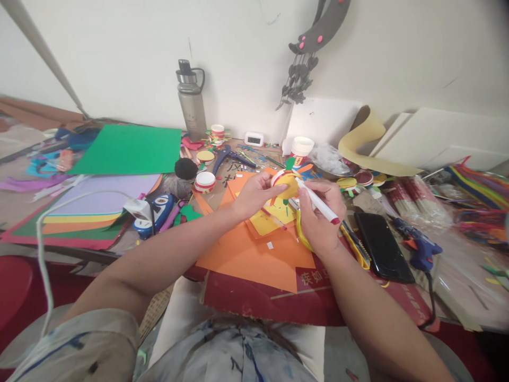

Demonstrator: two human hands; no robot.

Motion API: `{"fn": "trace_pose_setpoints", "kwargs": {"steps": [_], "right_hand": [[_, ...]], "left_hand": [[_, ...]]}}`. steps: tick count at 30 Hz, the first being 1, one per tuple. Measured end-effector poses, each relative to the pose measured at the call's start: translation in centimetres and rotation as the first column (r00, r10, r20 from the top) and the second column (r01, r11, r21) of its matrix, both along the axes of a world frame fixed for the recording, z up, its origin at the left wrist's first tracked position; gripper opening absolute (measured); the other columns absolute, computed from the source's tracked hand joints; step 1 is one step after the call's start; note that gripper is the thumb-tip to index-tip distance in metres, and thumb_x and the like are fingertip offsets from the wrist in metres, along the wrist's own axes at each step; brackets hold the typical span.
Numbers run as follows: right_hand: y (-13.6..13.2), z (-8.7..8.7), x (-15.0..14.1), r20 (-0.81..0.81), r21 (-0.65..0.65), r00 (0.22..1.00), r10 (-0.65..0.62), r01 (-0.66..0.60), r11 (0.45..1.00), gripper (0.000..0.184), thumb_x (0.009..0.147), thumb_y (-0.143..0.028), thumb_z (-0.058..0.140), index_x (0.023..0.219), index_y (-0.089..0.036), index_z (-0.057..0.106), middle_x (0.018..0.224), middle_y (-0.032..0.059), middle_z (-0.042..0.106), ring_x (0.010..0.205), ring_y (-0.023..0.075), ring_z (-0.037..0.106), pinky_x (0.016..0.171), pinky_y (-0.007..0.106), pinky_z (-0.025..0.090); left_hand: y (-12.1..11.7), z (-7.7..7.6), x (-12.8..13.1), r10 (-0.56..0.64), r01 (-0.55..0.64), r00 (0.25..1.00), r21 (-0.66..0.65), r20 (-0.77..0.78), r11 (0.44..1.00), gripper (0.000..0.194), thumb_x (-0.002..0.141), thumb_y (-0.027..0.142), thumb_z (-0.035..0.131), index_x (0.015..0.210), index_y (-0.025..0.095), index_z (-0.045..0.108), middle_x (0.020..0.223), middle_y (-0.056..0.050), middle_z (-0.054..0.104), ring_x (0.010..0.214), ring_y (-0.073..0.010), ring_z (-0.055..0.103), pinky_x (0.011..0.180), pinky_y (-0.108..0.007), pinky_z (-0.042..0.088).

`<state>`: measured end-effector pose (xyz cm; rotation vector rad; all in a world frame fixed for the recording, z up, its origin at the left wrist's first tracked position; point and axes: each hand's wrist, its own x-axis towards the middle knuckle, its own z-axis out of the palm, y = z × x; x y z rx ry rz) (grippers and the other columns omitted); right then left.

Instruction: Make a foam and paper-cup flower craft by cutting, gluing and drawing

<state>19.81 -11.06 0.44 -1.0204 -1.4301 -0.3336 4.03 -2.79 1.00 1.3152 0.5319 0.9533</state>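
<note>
My left hand [260, 193] is closed around the edge of a small paper cup craft [287, 185], which has a yellow round face, a red and white rim, and green and orange paper pieces sticking out. In my right hand [323, 212] is a white marker [320, 201] with a dark red end. The marker's tip end is at the yellow face; whether it touches I cannot tell. Beneath both hands lie orange paper sheets [254, 260] and smaller yellow paper [268, 224]. Yellow-handled scissors [302, 233] lie partly hidden under my right hand.
To the right are a yellow utility knife [358, 249], a black phone [384, 246] and a blue glue gun [419, 244] with its cord. A green sheet [131, 149], a bottle [191, 103] and a white cup [204, 182] stand or lie leftward. A white cable [40, 249] hangs at left.
</note>
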Motion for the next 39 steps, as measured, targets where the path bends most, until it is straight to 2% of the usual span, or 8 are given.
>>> {"fn": "trace_pose_setpoints", "kwargs": {"steps": [9,20,30,39], "right_hand": [[0.1,0.1,0.0,-0.035,0.001,0.999,0.008,-0.008,1.000,0.011,0.103,-0.035,0.071,0.107,-0.025,0.069,0.095,0.0021,0.077,0.083,0.0190,0.077,0.072,0.034,0.063],[0.4,-0.7,0.6,-0.071,-0.034,0.997,0.027,-0.029,0.999,0.015,0.103,-0.037,0.072,0.111,-0.025,0.069,0.101,0.0044,0.078,0.093,0.0218,0.079,0.082,0.040,0.065],[0.5,-1.4,1.0,-0.084,-0.077,0.996,0.005,-0.011,0.997,0.017,0.103,-0.039,0.072,0.114,-0.026,0.068,0.106,0.0046,0.078,0.097,0.0231,0.078,0.088,0.044,0.065],[0.3,-1.0,0.9,-0.068,-0.065,0.998,-0.007,0.003,0.998,0.017,0.103,-0.038,0.072,0.112,-0.025,0.068,0.102,0.0041,0.078,0.093,0.0214,0.079,0.082,0.039,0.066]], "left_hand": [[-0.2,0.6,-0.1,-0.023,0.023,1.000,-0.006,0.007,1.000,0.057,0.070,0.061,0.098,0.083,0.016,0.064,0.072,0.002,0.070,0.061,-0.0087,0.064,0.058,-0.023,0.051],[-0.2,0.5,-0.3,0.024,-0.024,1.000,-0.027,-0.012,0.999,0.056,0.071,0.058,0.099,0.088,0.014,0.067,0.078,0.000,0.072,0.066,-0.0089,0.066,0.062,-0.022,0.054],[0.1,0.4,-0.5,0.005,-0.005,1.000,-0.030,-0.008,1.000,0.054,0.074,0.057,0.097,0.092,0.015,0.069,0.082,-0.001,0.075,0.065,-0.0096,0.068,0.060,-0.022,0.055],[0.1,0.8,-0.6,0.006,-0.006,1.000,-0.039,0.006,0.999,0.058,0.070,0.062,0.097,0.090,0.015,0.070,0.078,-0.001,0.074,0.062,-0.0095,0.066,0.058,-0.022,0.053]]}}
